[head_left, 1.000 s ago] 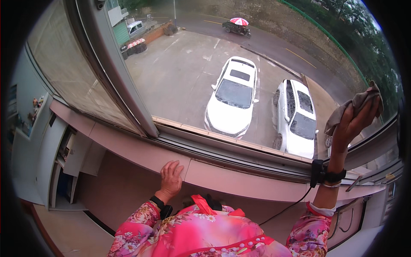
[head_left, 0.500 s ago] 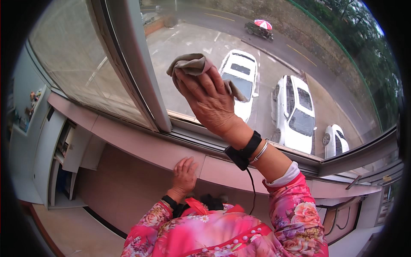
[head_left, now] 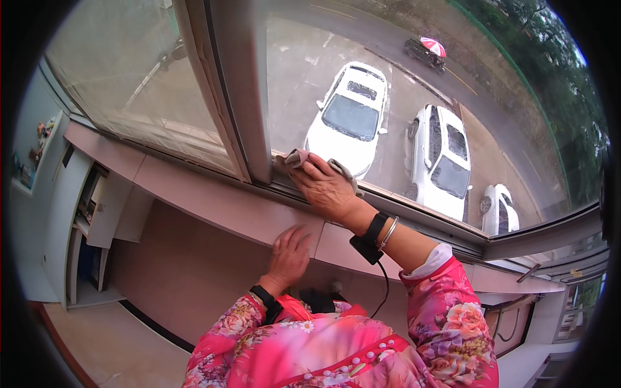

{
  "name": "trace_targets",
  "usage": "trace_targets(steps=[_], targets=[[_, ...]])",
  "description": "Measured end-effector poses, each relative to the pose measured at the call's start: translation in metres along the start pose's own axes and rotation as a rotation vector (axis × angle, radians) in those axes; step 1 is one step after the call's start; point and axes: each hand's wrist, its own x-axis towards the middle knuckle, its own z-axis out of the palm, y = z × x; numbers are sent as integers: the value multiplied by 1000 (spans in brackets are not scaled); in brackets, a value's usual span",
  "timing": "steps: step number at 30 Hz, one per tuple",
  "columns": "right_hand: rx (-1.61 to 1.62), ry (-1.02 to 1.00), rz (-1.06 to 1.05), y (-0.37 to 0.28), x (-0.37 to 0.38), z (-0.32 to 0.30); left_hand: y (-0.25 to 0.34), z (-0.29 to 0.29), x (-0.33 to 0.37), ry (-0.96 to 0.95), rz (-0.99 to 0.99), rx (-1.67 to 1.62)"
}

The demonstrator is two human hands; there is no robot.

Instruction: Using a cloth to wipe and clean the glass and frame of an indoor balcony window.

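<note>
A grey-brown cloth [head_left: 343, 172] is bunched under my right hand [head_left: 325, 194], which presses it against the bottom of the window pane, by the lower frame rail [head_left: 414, 218]. Bits of the cloth stick out beyond my fingertips on both sides. My left hand [head_left: 289, 258] lies on the edge of the pink windowsill [head_left: 194, 205], fingers stretched out and nothing in them. Upright beside my right hand stands the grey window frame post [head_left: 244, 97].
Left of the post is another, hazier pane [head_left: 123, 84]. White cabinets with an open shelf [head_left: 87, 213] stand at the left. A black cable [head_left: 387, 284] hangs from my right wrist. Outside, white cars [head_left: 349, 116] are parked below, and a vehicle with a red-and-white umbrella [head_left: 432, 46] is on the road.
My right hand has slid the cloth down the pane from higher up to the lower frame. My left hand has shifted slightly right along the sill. The umbrella vehicle outside has moved right.
</note>
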Motion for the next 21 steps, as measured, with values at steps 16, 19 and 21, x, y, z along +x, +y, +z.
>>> trace_targets(steps=[16, 19, 21], targets=[[-111, 17, 39, -7, 6, -3, -1, 0, 4, 44, -5, -58], [-161, -2, 66, -10, 2, 1, 3, 0, 5, 34, -12, -64], [-184, 7, 92, -14, 12, 4, 4, 0, 6, 30, 0, -70]])
